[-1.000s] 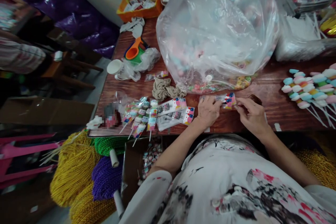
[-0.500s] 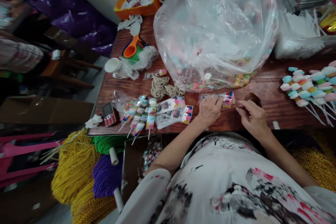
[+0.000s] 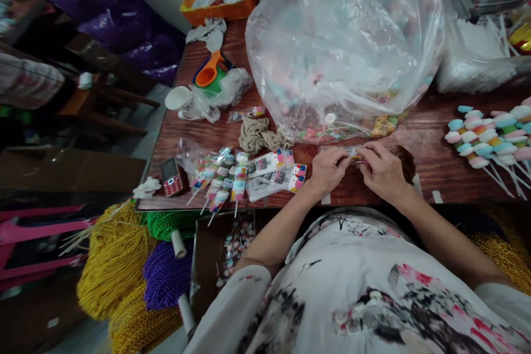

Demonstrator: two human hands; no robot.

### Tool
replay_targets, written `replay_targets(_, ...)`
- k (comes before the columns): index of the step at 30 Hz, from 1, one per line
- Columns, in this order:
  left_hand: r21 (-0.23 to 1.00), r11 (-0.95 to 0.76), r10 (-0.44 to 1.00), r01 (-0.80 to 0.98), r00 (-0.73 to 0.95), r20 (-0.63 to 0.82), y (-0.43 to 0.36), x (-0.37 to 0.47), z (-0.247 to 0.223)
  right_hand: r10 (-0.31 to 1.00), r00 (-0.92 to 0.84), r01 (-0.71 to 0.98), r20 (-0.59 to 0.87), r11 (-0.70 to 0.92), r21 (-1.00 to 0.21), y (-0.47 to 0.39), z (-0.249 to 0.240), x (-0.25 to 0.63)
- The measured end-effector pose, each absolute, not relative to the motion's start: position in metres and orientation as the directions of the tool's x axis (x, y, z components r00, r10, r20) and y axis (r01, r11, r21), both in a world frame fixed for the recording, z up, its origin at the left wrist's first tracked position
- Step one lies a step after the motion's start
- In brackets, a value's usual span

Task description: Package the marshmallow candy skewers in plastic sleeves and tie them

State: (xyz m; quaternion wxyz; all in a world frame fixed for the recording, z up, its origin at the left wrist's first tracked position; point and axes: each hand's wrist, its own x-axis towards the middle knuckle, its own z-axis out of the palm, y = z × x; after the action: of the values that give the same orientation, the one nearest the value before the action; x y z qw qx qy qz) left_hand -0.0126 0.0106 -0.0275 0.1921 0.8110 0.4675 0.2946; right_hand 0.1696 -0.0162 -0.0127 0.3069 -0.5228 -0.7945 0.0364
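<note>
1. Packet [image 3: 355,152], clear w/ bit of colour showing, lies on table [image 3: 435,144], just nearside of big bag [image 3: 344,44], partly hidden by fingers.
2. Handling, my judgement: L hand [image 3: 331,171] best steadies packet flat, R hand [image 3: 382,172] works coloured end; light pinch, don't crease film.
3. Hands close tog., fingertips at packet; pinching or just pressing, can't tell.
4. Pose: both nearside of bag, palms down, fingers curled inward, forearms angled in from either side.
</note>
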Motion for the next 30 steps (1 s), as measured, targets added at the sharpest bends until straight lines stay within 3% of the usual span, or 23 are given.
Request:
replay_targets(5, 0.458, -0.551, 0.834, 0.697, 0.479, 0.274, 0.006, -0.029, -0.028, 0.838, -0.301, 0.823, 0.456, 0.469, -0.319, -0.004, -0.009, 0.175)
replay_targets(11, 0.404, -0.515, 0.855, 0.756, 0.484, 0.184, 0.002, -0.029, -0.018, 0.816, -0.306, 0.773, 0.49, 0.514, -0.373, -0.007, -0.006, 0.173)
replay_targets(13, 0.442, -0.492, 0.868, 0.75, 0.459, 0.188, 0.003, -0.027, -0.018, 0.817, -0.26, 0.761, 0.514, 0.501, -0.412, -0.009, -0.005, 0.173)
replay_targets(18, 0.683, -0.355, 0.933, 0.638, 0.288, 0.216, 0.011, -0.031, -0.026, 0.814, 0.007, 0.724, 0.58, 0.397, -0.564, -0.021, -0.002, 0.187)
replay_targets(21, 0.747, -0.348, 0.935, 0.566, 0.269, 0.232, 0.016, -0.036, -0.029, 0.802, 0.07, 0.674, 0.594, 0.4, -0.621, -0.035, -0.001, 0.192)
replay_targets(30, 0.796, -0.441, 0.865, 0.415, 0.434, 0.252, 0.018, -0.046, -0.023, 0.838, -0.25, 0.687, 0.485, 0.506, -0.522, -0.031, -0.009, 0.174)
